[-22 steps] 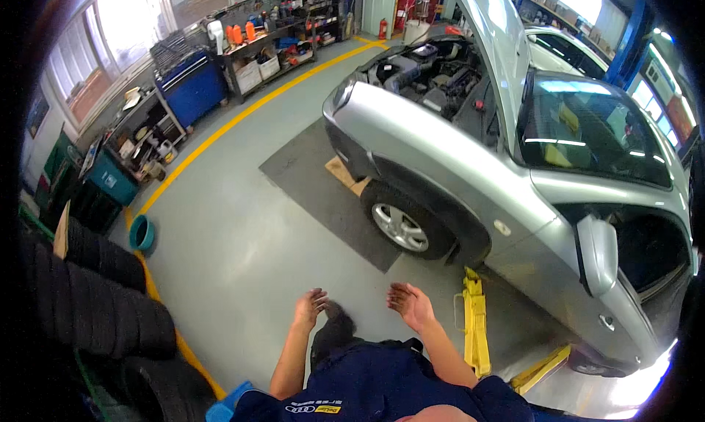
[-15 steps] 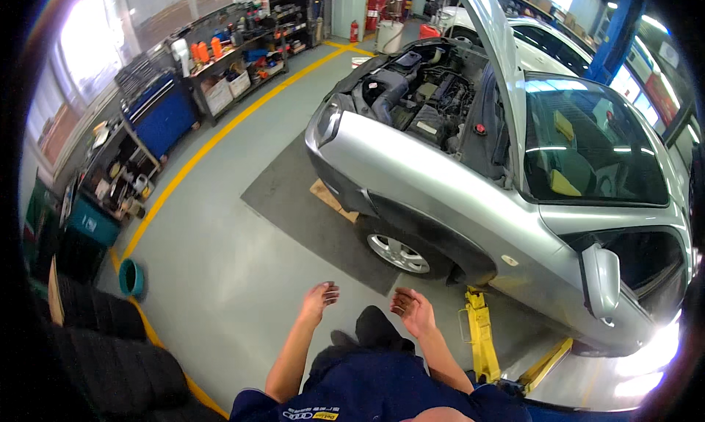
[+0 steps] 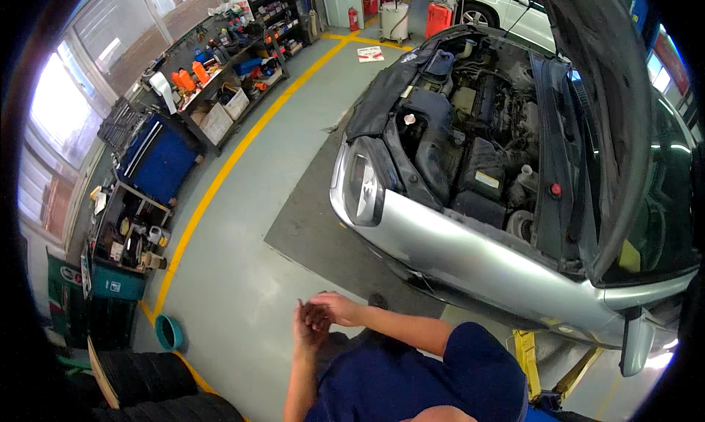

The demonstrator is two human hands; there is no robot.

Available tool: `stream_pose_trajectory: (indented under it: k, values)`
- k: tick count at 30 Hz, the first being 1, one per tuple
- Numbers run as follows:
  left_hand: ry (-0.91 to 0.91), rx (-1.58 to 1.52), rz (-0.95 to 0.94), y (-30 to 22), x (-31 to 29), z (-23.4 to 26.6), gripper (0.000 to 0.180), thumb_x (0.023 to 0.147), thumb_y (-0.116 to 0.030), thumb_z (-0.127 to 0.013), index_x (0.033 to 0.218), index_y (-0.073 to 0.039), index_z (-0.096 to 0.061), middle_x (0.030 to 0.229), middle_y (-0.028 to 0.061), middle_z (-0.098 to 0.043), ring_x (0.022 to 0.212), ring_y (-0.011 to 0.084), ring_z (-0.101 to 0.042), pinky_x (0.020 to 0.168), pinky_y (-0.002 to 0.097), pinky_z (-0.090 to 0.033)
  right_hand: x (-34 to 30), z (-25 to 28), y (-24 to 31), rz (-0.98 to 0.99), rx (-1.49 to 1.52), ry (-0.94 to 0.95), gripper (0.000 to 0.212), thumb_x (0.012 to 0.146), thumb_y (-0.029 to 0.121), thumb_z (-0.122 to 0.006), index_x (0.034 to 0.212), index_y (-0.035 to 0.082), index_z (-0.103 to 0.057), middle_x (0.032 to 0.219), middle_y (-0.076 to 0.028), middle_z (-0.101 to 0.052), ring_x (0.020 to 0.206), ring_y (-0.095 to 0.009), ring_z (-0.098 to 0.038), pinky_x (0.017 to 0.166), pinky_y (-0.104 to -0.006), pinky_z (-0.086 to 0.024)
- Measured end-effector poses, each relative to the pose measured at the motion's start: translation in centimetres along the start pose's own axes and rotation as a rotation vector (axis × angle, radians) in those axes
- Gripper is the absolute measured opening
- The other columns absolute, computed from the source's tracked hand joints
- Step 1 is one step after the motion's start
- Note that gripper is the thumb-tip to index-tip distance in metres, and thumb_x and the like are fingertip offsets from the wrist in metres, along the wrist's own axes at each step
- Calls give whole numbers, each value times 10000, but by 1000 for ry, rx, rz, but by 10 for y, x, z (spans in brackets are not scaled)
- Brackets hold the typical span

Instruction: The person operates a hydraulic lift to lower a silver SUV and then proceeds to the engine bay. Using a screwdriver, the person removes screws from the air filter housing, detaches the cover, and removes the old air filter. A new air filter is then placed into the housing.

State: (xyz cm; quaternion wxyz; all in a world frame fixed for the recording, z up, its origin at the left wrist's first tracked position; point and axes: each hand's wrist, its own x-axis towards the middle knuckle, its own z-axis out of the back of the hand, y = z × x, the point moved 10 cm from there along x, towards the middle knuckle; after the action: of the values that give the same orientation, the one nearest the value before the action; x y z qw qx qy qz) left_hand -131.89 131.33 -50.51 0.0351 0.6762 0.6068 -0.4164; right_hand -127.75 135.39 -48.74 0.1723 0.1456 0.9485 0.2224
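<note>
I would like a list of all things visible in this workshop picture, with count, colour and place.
car: one, silver, right, hood up, engine bay exposed
white car: one, top, behind
floor mat: one, dark grey, under the car's front
floor line: one, yellow, running diagonally
tool cabinet: one, blue, left
workbench: one, cluttered, upper left
bucket: one, teal, lower left
tyres: stack, black, bottom left
lift arms: yellow, under the car
left hand: touching the right hand
right hand: against the left hand, nothing seen held

A car repair garage: a silver car [image 3: 470,253] stands with its hood [image 3: 609,106] up on a yellow lift [image 3: 526,363], beside stacked tyres [image 3: 147,381], a blue tool cabinet [image 3: 158,157] and cluttered shelves [image 3: 220,84].
</note>
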Motion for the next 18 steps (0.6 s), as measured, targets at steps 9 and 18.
stream_pose_trajectory:
  k: [9,18]
  values:
    - [227,48,-230,-229,196,-89,644,1060,-556,-409,1368,-14,-574,1277,146,-656,1158,302,-609,1050,467,-458,173,37,228,333,-366,-161,273,1082,245,-532,1178,16,-646,986,-80,-711,939,-174,-696,868,-359,-575]
    - [927,222,288,-294,361,-251,585,1022,-521,-514,1291,-14,-629,1246,159,-683,1176,333,-623,1031,514,-466,219,142,369,762,105,-548,403,1097,363,-470,1231,36,-662,1094,-97,-734,923,-203,-712,809,-344,-566]
